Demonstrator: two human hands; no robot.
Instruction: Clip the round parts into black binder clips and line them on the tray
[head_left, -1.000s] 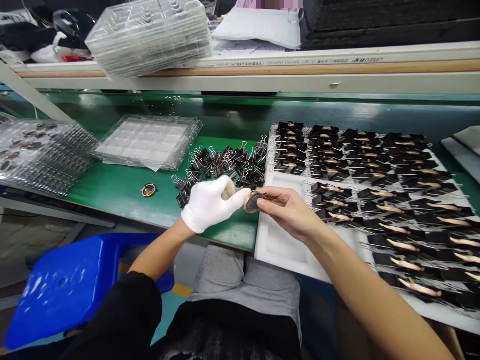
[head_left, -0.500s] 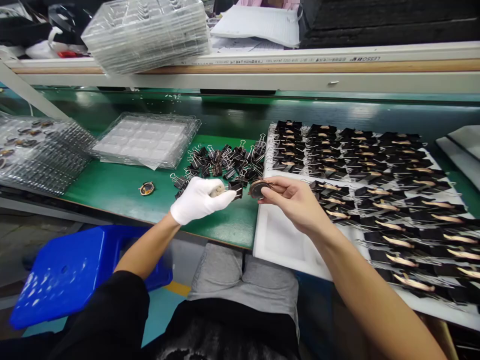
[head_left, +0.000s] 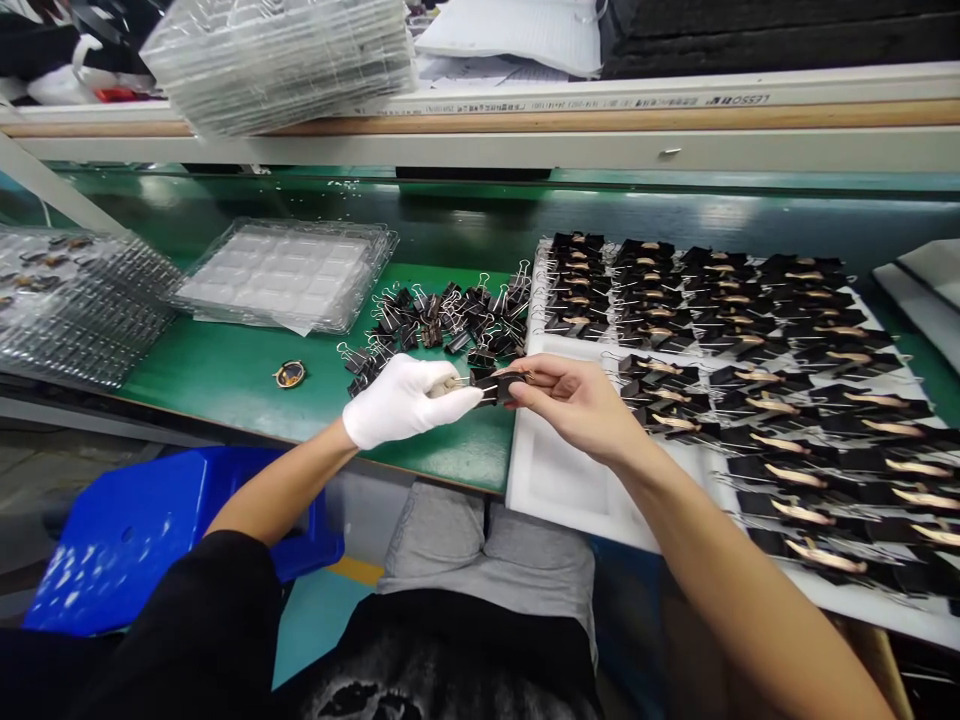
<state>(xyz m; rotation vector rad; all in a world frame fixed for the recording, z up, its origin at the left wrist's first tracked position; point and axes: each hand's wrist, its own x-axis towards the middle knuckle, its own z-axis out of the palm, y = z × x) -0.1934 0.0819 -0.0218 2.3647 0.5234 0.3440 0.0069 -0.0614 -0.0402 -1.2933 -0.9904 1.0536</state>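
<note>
My left hand [head_left: 401, 402], in a white glove, pinches the wire handles of a black binder clip [head_left: 484, 386]. In my bare right hand [head_left: 581, 402] is a round dark disc with a brownish rim, like a watch case [head_left: 513, 385], held between thumb and fingers. The clip's mouth meets the left edge of the watch case; whether it has closed over the rim is hidden. Just behind the hands lies a pile of black binder clips [head_left: 457, 325]. Another round gold-rimmed watch case [head_left: 289, 374] rests alone on the green table [head_left: 225, 385].
On the right, a white foam tray [head_left: 551, 480] bears rows of clipped parts [head_left: 750, 380]. Clear plastic trays [head_left: 281, 275] lie at the back left, beside a taller tray stack [head_left: 82, 310]. A shelf edge [head_left: 480, 150] crosses behind. A blue stool [head_left: 142, 540] stands below.
My two hands have come together, bringing the binder clip against the watch case, where a gap was before. The watch case has tilted and moved slightly left.
</note>
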